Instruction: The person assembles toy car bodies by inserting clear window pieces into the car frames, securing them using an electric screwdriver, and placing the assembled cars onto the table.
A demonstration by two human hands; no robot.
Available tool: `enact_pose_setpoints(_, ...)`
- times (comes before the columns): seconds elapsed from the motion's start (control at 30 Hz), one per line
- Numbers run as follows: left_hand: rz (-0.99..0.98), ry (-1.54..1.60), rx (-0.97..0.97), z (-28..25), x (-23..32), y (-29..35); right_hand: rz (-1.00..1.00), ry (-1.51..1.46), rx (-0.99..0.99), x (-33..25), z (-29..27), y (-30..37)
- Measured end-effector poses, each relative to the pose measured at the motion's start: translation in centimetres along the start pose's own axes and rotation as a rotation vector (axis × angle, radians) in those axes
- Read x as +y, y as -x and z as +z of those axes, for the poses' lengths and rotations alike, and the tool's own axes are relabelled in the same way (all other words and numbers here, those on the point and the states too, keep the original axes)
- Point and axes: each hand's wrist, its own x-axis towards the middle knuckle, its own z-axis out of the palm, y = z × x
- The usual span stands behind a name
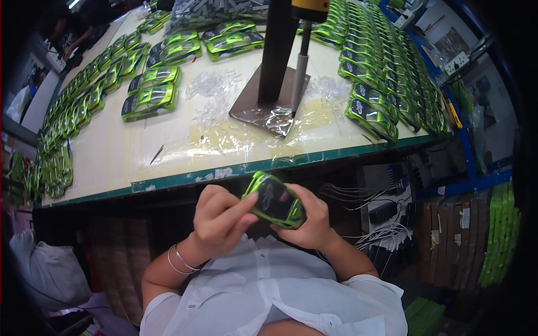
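Right hand (310, 217) curled round green car shell (274, 199); left hand (217, 217) half-curled at its edge, grip unclear.

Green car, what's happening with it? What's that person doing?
The person has one car in the right hand, just in front of the table. The left hand's fingers are at the car's left side. More cars sit in rows on the table, left and right. Between them, a dark post stands on a metal plate.
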Motion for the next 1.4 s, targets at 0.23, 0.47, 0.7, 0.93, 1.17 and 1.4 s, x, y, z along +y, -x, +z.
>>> enact_pose_setpoints(0.23,-0.887,1.039,0.287,2.3,1.7,0.1,-0.122,0.107,0.029,0.2,0.3,0.1)
enact_pose_setpoints(0.47,-0.968,1.268,0.081,1.7,1.4,2.4,-0.129,0.159,-0.025,-0.3,-0.1,0.2)
enact_pose_setpoints(0.7,-1.066,1.370,0.062,2.4,0.6,1.4,0.123,0.014,-0.065,-0.4,0.4,0.1)
enact_pose_setpoints(0.93,-0.992,1.509,-0.051,1.2,0.7,-0.2,0.073,0.018,-0.016,-0.5,-0.1,-0.1)
enact_pose_setpoints(1.17,-0.991,1.622,-0.100,0.1,0.4,0.1,-0.006,0.040,-0.015,-0.6,-0.1,-0.3)
enact_pose_setpoints(1.4,-1.003,1.553,-0.151,0.1,0.2,0.3,-0.031,0.115,-0.049,-0.7,-0.5,-0.3)
